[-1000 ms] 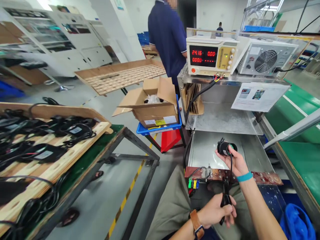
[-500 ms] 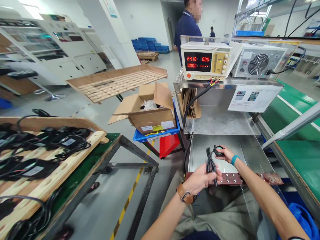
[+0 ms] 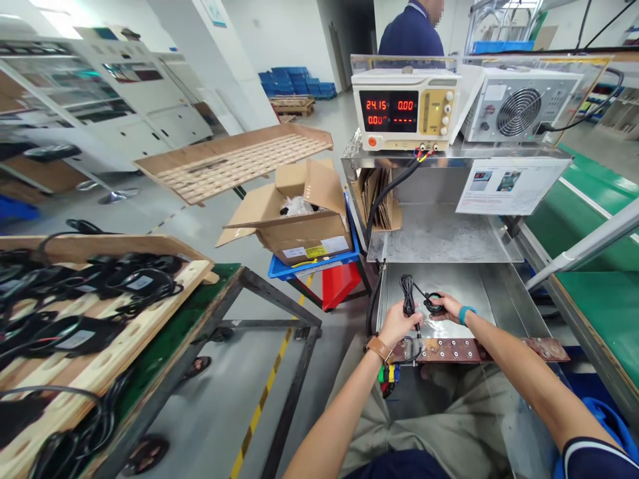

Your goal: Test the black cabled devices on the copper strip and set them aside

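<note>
My left hand [image 3: 401, 323] is closed around a bundled black cable [image 3: 408, 293] above the near edge of a metal tray [image 3: 469, 293]. To its right, my right hand [image 3: 449, 307] grips a round black part [image 3: 434, 303] over the tray. A thin black lead runs between the bundle and the round part. Beneath my hands lies a reddish-brown strip with metal studs [image 3: 462, 350]. Coloured connectors [image 3: 389, 374] hang below the strip, beside my left wrist.
A power supply [image 3: 405, 110] with red digits stands on the metal shelf ahead. An open cardboard box [image 3: 299, 233] sits left of the shelf. Wooden racks with black devices [image 3: 80, 336] fill the left side. A person [image 3: 412, 33] stands behind the power supply.
My left hand has moved slightly up and left with the cable bundle, which stands more upright. The coloured connectors show more clearly. The person behind has shifted right in view.
</note>
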### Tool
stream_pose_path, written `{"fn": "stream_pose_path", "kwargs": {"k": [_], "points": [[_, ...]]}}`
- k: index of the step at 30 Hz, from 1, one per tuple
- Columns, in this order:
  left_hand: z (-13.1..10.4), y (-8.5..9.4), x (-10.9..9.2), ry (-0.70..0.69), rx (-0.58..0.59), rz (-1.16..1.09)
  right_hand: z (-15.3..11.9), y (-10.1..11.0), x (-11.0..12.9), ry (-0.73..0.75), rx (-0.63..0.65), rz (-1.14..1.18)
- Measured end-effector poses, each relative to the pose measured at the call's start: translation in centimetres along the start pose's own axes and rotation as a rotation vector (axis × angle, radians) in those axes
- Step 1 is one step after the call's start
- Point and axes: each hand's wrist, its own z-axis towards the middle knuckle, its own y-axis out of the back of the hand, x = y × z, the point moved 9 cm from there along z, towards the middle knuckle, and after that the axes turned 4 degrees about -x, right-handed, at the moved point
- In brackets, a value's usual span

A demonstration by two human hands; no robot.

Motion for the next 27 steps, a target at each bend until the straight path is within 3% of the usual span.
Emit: {"fn": "stream_pose_path", "kwargs": {"k": [8, 27], "points": [[0.5, -1.0, 2.2, 0.154, 0.138, -0.114, 0.6, 0.5, -0.3, 0.0, -0.036, 0.055], [0.5, -0.9, 2.7, 0.121, 0.152, -0.057, 1.3, 0.5, -1.1, -0.019, -0.028, 0.086]]}}
